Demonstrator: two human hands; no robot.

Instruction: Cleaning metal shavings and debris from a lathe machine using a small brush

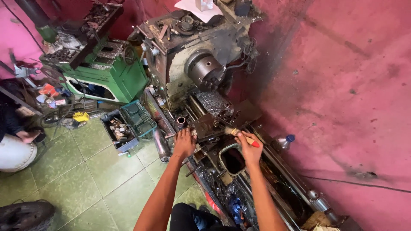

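Paintbrush point(240, 135) is gripped at its red handle by right hand point(249, 147), bristles over the lathe carriage point(209, 126). Judged light, stiff-handled, soft-tipped; best held mid-handle. Left hand point(184, 142) is rested flat, fingers closed, on the carriage.

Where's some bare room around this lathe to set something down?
The green tiled floor left of the left hand lies bare, bordered by the parts crates and a tyre. The carriage under the right hand and its brush is crowded, as is the headstock top.
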